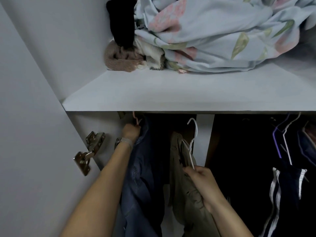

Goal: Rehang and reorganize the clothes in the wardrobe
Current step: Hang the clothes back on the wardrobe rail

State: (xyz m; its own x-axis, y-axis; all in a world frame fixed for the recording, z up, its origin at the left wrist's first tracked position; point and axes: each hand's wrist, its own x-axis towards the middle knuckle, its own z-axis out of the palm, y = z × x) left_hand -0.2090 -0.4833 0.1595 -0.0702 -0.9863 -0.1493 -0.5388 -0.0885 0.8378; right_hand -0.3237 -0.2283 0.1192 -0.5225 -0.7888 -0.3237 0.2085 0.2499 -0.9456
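The top half of the picture is bright. Soft, even light falls on the white shelf [171, 93] and the flowery blanket [222, 35] — no hard glare there, only gentle shade in the folds. Below the shelf it gets dark fast. The space at the middle right is almost black, and the clothes there are hard to make out. A little shine sits on the metal hinge [89, 151] at the lower left. The wide lens bends things — the wall at the left edge leans, and the arms at the bottom look stretched. The picture is a bit soft and grainy in the dark parts.
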